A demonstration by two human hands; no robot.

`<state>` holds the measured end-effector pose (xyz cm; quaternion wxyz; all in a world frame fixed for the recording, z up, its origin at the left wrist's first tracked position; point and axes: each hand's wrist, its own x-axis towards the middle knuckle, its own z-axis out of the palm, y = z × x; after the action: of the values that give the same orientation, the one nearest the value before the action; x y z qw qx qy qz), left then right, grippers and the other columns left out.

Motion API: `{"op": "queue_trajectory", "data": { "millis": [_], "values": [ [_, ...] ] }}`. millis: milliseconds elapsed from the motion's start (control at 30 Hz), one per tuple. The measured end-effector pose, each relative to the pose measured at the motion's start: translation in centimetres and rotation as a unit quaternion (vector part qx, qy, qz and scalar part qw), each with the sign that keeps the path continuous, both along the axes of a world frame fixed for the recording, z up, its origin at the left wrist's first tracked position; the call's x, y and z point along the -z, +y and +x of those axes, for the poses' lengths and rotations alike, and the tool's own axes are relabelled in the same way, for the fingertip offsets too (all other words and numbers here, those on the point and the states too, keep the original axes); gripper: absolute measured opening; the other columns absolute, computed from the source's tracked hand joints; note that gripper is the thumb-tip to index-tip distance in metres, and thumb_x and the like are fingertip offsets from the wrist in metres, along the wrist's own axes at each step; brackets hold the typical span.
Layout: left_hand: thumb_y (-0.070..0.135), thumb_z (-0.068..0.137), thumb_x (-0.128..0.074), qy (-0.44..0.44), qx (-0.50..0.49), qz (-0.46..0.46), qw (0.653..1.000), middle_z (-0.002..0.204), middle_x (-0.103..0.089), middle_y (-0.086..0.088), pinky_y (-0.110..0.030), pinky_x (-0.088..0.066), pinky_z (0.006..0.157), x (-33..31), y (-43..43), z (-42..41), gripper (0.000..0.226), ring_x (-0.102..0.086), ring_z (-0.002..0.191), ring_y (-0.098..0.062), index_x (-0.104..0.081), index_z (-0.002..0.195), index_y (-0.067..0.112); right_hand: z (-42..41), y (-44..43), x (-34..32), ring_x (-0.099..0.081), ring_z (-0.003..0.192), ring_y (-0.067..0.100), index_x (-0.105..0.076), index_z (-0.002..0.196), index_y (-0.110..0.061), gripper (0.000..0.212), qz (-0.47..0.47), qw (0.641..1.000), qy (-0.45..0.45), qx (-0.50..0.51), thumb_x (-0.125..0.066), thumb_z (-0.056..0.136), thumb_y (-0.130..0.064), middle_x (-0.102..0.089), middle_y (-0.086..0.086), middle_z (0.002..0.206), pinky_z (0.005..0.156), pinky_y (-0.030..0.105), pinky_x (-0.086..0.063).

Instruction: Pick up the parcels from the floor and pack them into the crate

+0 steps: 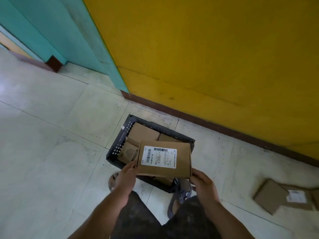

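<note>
The left grip (126, 176) and the right grip (201, 183) are each clasping a near corner of the parcel (164, 161). They are holding it label up, just above the near half of the crate (116, 147).

The step in hand is probably the lowering. Boxes (145, 133) are lying in the crate, and the parcel is hiding the space beneath it. Keeping the parcel flat, setting it on the boxes and only then releasing both grips should be avoiding a tilted load.

A sandal (179, 194) is standing against the crate's near corner and is crowding that side. More floor parcels (274, 199) are lying right of the crate, well apart from it. A yellow wall (215, 57) is standing behind the crate.
</note>
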<state>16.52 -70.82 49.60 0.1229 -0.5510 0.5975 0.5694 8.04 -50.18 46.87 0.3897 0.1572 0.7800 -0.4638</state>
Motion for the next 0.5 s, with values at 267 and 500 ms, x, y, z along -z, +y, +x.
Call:
{"op": "queue_trajectory", "data": {
  "millis": [267, 500],
  "values": [
    [0.016, 0.1, -0.042, -0.018, 0.228, 0.019, 0.973, 0.102, -0.06, 0.001, -0.034, -0.045, 0.078, 11.8, -7.6, -4.8, 0.019, -0.057, 0.09, -0.02, -0.058, 0.102, 0.025, 0.2, -7.1, 8.6, -0.064, 0.081, 0.023, -0.064, 0.085, -0.024, 0.019, 0.08, 0.985, -0.063, 0.141, -0.052, 0.096, -0.014, -0.07, 0.01, 0.093, 0.088, 0.048, -0.054],
    [0.007, 0.097, -0.044, -0.046, 0.275, 0.053, 0.959, 0.114, -0.065, -0.012, -0.026, -0.048, 0.069, 24.9, -10.3, -8.0, 0.028, -0.062, 0.086, -0.019, -0.061, 0.118, 0.014, -1.7, -10.5, 18.2, -0.063, 0.083, 0.015, -0.065, 0.086, -0.033, 0.019, 0.1, 0.97, -0.09, 0.203, -0.056, 0.092, -0.018, -0.067, -0.008, 0.089, 0.082, 0.04, -0.053]
  ]
}}
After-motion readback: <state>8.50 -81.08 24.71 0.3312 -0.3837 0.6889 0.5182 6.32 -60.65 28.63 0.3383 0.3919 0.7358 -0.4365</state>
